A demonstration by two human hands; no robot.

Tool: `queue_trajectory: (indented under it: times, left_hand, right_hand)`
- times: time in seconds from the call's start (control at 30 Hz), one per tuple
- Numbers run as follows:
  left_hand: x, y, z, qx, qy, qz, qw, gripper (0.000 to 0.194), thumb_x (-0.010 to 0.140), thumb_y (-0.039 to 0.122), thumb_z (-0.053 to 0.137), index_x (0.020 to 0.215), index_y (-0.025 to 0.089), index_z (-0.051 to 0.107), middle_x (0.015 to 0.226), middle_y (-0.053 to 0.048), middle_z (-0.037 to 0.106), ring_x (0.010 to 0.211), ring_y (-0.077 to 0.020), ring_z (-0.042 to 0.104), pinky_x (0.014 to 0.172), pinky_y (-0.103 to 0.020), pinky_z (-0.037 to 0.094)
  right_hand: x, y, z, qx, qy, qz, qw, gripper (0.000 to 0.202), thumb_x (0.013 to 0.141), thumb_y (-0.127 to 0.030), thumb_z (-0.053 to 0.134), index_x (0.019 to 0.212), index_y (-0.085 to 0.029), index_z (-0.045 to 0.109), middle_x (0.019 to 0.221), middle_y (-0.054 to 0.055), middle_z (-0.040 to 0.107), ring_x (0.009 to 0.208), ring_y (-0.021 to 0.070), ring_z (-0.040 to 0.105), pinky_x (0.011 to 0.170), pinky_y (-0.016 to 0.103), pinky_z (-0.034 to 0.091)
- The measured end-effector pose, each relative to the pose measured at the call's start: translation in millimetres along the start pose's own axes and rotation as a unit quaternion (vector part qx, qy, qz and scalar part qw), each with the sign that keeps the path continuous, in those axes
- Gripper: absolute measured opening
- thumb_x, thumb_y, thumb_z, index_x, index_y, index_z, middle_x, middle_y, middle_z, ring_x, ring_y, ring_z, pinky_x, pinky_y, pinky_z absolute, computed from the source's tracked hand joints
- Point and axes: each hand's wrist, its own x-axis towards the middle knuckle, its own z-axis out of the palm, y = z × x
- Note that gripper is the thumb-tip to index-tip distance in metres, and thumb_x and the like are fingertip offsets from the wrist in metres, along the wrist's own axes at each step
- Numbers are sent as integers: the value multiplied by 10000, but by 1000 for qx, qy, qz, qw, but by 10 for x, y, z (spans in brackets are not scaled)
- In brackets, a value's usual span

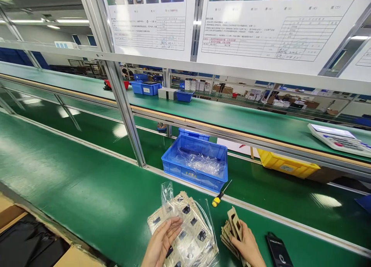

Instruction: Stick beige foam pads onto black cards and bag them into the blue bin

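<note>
My left hand (164, 242) is closed, its fingers curled around the lower end of a small clear plastic bag (167, 193). Under that hand lies a stack of flat beige panels (193, 242) with dark cutouts and fittings, wrapped in clear film. My right hand (248, 244) grips thin beige plates with cutouts (235, 225), fanned and tilted. More such plates sit just left of and below its fingers; I cannot tell how many are held. A black flat item with white lettering (278, 249) rests to the right of this hand.
Beyond the stack stands a blue bin (191, 177) of clear bags. A yellow-handled screwdriver (217, 199) lies beside it. A yellow bin (286, 164) is under the raised green shelf (232, 118). An aluminium post (123, 104) rises at left; an open carton (72, 255) is lower left.
</note>
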Motion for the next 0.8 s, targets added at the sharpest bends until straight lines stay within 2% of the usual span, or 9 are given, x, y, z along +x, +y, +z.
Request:
queue_trajectory:
  times: [0.13,0.27,0.33,0.4,0.47,0.53,0.6,0.7,0.8]
  left_hand:
    - [5,-69,5,104,-5,3,995,547,593,581,820,953,172,774,1092,-132,758,1157,-304,634,1019,-372,500]
    - [95,-233,-75,202,8,27,979,619,553,705,766,924,210,775,1115,-116,743,1129,-315,641,979,-389,514]
    - [166,-354,-142,264,0,41,964,656,556,761,717,929,224,769,1064,-101,746,1082,-298,653,944,-383,527]
    - [228,-492,-180,322,-23,36,946,682,588,791,665,969,233,756,1031,-87,740,1035,-274,658,912,-370,536]
    - [260,-618,-165,364,-53,40,929,685,654,803,592,1009,237,743,1046,-86,727,984,-258,662,875,-363,548]
    - [253,-692,-114,409,-82,93,904,642,737,774,518,1007,239,748,1074,-98,714,982,-257,656,891,-369,540]
    - [219,-689,-76,452,-68,176,872,592,804,717,476,1049,248,743,1114,-111,693,1044,-268,632,935,-370,521]
    - [173,-556,-158,479,38,240,844,550,843,640,478,1198,269,674,1202,-111,639,1142,-271,585,961,-360,506]
    - [168,-366,-453,519,126,196,822,512,899,504,416,1283,219,599,1248,-120,602,1130,-243,591,942,-328,508]
  right_hand:
    - [80,380,52,-322,-6,-48,946,769,627,-170,583,1370,-39,438,1132,215,593,1102,406,563,863,507,473]
    - [73,410,151,-369,-22,-26,929,783,724,-255,594,1437,-58,338,1344,257,504,1269,414,463,1010,618,370]
    - [33,225,212,-304,-47,-59,950,747,786,-353,556,1447,-80,337,1416,250,454,1345,400,387,1087,634,281]
    - [-53,-67,327,-176,-127,-130,968,711,812,-390,522,1456,-143,347,1419,203,465,1266,339,481,1059,519,380]
    - [-174,-411,501,-36,-254,-199,946,797,737,-384,612,1465,-213,338,1391,161,488,1026,265,613,866,392,517]
    - [-278,-758,686,51,-329,-273,903,732,724,-361,630,1413,-226,425,1314,147,539,930,236,634,795,365,535]
    - [-294,-1077,810,90,-319,-337,881,435,813,-332,538,1231,-233,605,1135,121,629,948,239,635,830,382,523]
    - [-10,-1479,823,162,-236,-338,897,185,803,-334,567,877,-255,718,895,67,693,894,245,648,814,394,521]
    - [672,-1788,733,230,-157,-265,923,321,729,-429,675,972,-220,652,940,73,679,793,226,638,638,348,531]
